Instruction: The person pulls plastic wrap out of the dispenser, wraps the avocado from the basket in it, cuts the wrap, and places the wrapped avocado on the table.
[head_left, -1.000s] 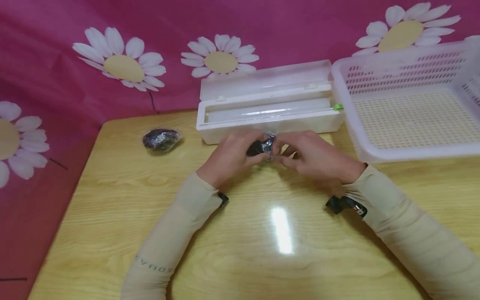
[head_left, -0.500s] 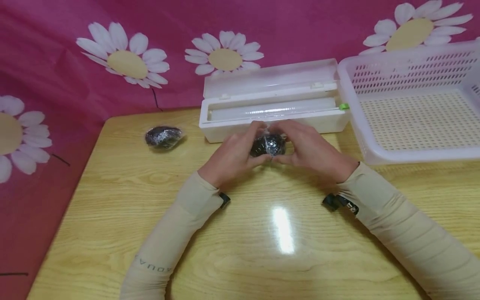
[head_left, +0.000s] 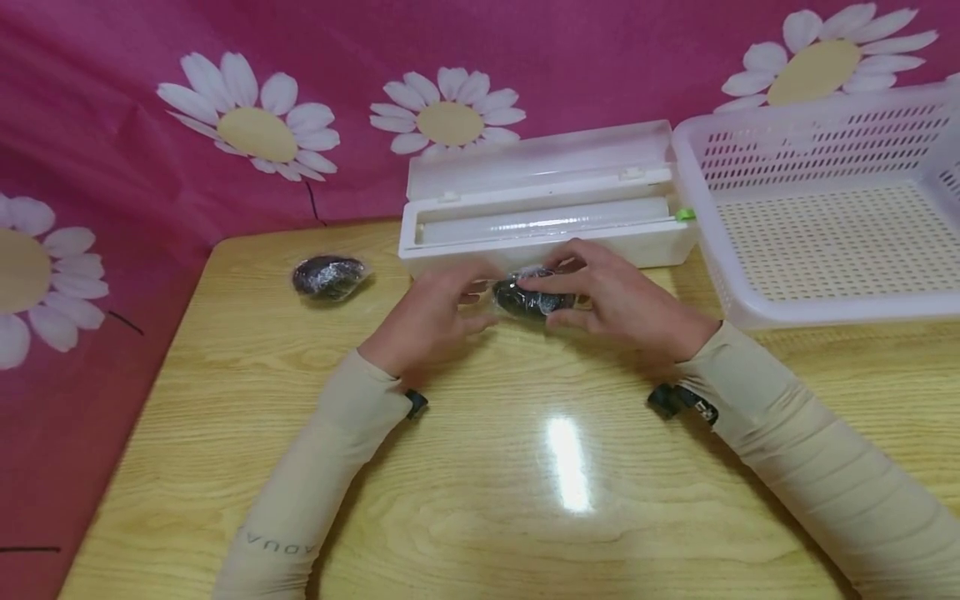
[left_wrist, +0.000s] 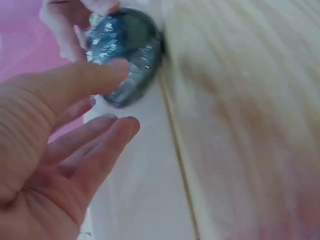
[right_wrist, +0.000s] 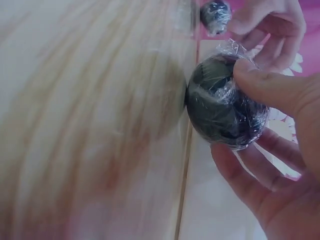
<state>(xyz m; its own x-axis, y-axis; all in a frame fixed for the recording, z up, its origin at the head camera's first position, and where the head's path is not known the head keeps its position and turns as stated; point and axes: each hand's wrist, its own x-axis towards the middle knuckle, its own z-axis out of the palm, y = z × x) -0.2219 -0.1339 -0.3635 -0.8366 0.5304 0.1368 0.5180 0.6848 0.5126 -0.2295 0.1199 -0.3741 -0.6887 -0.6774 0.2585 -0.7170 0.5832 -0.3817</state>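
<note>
A dark, oval avocado (head_left: 531, 297) wrapped in clear plastic film rests on the table, just in front of a white film box. My right hand (head_left: 626, 300) holds it from the right; in the right wrist view the thumb lies on one side and the fingertips on the other. To its left, my left hand (head_left: 431, 317) is off the avocado, fingers and thumb apart with nothing between them. A second film-wrapped avocado (head_left: 327, 278) lies by itself farther left on the table. Loose film (right_wrist: 232, 47) bunches at one end of the held avocado.
Behind the hands stands the white film box (head_left: 547, 252), its lid raised and a roll of cling film (head_left: 543, 221) inside. At the right is a white plastic basket (head_left: 840, 310). A pink flowered cloth (head_left: 345, 50) hangs behind the wooden table (head_left: 480, 475).
Both hands were gathering film around the avocado. The left hand has let go and drawn back left; the right hand keeps its hold, with the avocado now more exposed.
</note>
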